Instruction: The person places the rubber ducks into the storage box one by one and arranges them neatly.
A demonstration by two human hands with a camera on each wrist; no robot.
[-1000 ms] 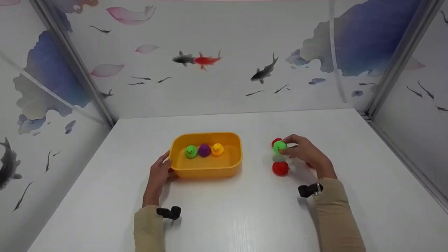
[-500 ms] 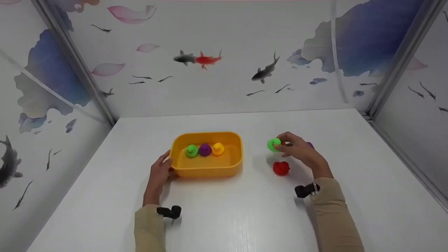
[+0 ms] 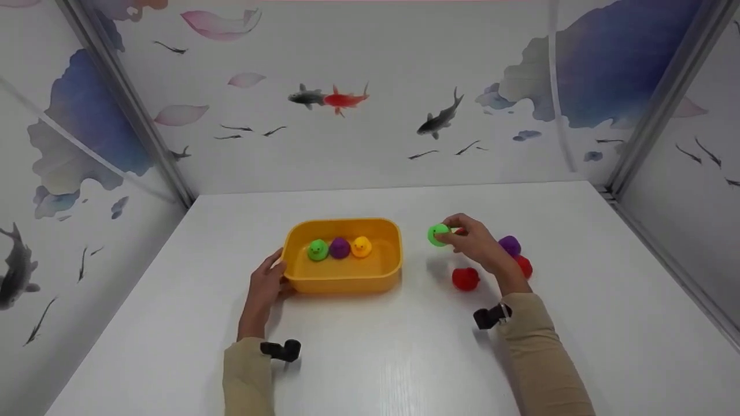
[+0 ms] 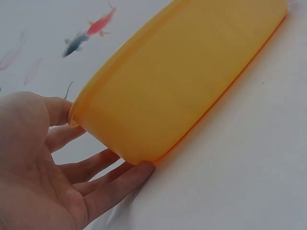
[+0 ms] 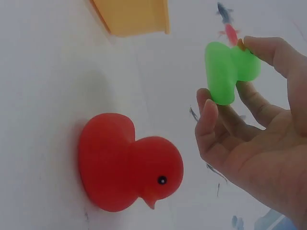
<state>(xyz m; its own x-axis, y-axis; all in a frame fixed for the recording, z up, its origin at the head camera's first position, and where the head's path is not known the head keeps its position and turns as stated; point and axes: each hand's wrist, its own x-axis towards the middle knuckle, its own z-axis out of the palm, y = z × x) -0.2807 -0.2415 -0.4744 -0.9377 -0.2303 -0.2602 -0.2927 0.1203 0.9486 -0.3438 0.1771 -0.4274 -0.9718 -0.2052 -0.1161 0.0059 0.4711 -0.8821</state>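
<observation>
Green duck (image 3: 437, 234) pinched in right hand (image 3: 477, 244) above surface (image 3: 404, 346) — left hand (image 3: 263, 289), fingers relaxed, touching yellow tub (image 3: 341, 280) corner.

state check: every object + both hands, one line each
Green duck: lifted off the table, pinched by the right hand.
Yellow tray: flat on the table, holds three ducks.
Green, purple, yellow ducks: upright in a row in the tray.
Red duck: resting on the table, untouched.
Purple duck and second red duck: on the table behind the right hand.
Left hand: straight fingers against the tray's corner.
</observation>
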